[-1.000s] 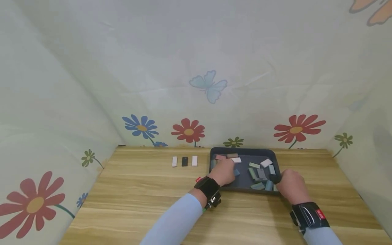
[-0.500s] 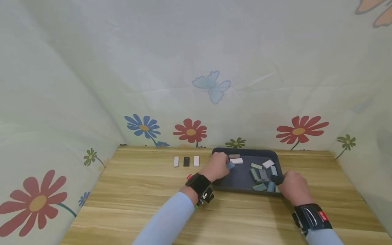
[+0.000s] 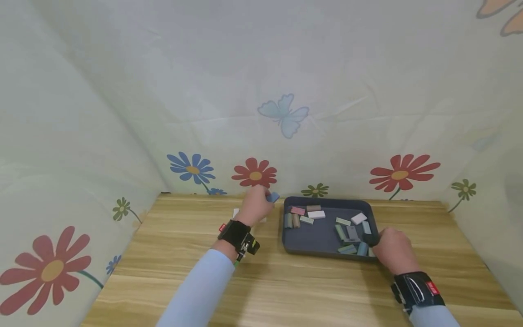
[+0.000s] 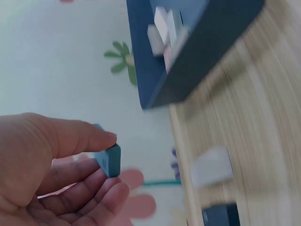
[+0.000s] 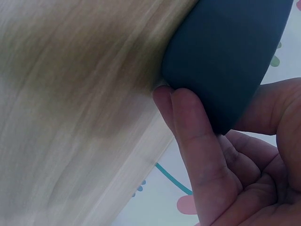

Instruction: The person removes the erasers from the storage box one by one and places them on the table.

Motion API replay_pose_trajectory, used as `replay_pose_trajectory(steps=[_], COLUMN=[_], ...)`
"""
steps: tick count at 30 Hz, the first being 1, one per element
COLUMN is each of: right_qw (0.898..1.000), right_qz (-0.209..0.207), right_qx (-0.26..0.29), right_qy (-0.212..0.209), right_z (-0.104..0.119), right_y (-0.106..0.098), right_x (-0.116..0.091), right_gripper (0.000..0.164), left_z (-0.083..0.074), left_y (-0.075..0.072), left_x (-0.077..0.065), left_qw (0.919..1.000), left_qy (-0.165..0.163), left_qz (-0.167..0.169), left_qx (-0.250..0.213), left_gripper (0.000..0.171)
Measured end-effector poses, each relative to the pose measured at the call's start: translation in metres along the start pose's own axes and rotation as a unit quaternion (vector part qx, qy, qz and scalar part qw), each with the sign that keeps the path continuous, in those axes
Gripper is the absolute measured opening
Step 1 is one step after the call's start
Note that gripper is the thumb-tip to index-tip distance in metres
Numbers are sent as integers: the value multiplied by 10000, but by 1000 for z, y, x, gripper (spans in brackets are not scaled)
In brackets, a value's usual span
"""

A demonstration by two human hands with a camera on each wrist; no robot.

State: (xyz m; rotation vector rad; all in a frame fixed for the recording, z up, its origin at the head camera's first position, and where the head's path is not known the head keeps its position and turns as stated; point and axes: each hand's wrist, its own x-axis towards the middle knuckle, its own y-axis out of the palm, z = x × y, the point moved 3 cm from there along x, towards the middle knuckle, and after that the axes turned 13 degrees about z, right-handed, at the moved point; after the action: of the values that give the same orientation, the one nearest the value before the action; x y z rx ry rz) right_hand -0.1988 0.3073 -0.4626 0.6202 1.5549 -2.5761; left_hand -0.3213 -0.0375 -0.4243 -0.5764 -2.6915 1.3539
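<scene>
My left hand (image 3: 255,205) is raised over the table, left of the tray, and pinches a small blue block (image 3: 273,197) between thumb and fingers. In the left wrist view that blue block (image 4: 109,161) is held at the fingertips, clear of the table. Below the hand lie a white block (image 4: 211,167) and a black block (image 4: 221,215). My right hand (image 3: 394,250) grips the right wall of a dark tray (image 3: 312,240), its thumb on one side and fingers on the other; the right wrist view shows the tray wall (image 5: 225,56) close up.
Inside the tray are several small blocks: a pink block (image 3: 298,210), a white block (image 3: 316,214) and a brown block (image 3: 313,208) at the left, a green block (image 3: 340,232) at the right. Behind the table (image 3: 310,290) hangs a flower-print curtain (image 3: 327,136).
My left hand has lifted the blue block out of the tray and carried it left, over the row of blocks on the table. My right hand stays on the tray.
</scene>
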Motion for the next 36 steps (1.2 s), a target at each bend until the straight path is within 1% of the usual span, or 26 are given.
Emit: replay_pose_trajectory(steps=[2,5,7,9,13,15,18,19,20,22,26,31,36], right_qw=[10000,10000,10000,10000,10000,10000,9999,9999,9999,9999,9999,9999,9999], right_qz=[-4,12,17,20,26,34,13,22,26,46,83,83,70], right_qx=[-13,-22,-27,-22,21,41,65,73,72,72,58,53,43], right_qy=[-7,-8,2,-2,-38,-74,-103,-105,-99,-77,-52,-52,-64], right_z=[-1,-1,-2,-2,-3,-2,-1,-1,-1,-1,0,2,1], right_y=[0,0,1,1,1,1,0,-1,-1,-1,-1,0,1], right_x=[1,1,2,3,2,1,-1,-1,-1,-2,-2,-1,-1], right_gripper=[20,22,22,22,19,18,17,17,16,16,15,17,17], left_z=[10,29,41,55,80,90,102,105,108,114,123,134,138], left_y=[-8,-15,-19,-22,-30,-34,-37,-38,-38,-38,-35,-29,-22], left_x=[-3,-7,-10,-12,-17,-21,-27,-28,-30,-34,-39,-42,-41], left_qw=[9997,9976,9957,9935,9869,9831,9787,9775,9763,9740,9690,9651,9651], left_qy=[-119,-284,-403,-542,-858,-973,-1144,-1206,-1280,-1418,-1630,-1743,-1900], left_qz=[-153,-439,-653,-888,-1358,-1549,-1699,-1725,-1737,-1747,-1836,-1947,-1795], left_qx=[-161,-450,-527,-452,-139,-46,-110,-133,-187,-267,-269,-162,-151], left_gripper=[10,16,22,26,25,24,11,8,12,25,37,41,40])
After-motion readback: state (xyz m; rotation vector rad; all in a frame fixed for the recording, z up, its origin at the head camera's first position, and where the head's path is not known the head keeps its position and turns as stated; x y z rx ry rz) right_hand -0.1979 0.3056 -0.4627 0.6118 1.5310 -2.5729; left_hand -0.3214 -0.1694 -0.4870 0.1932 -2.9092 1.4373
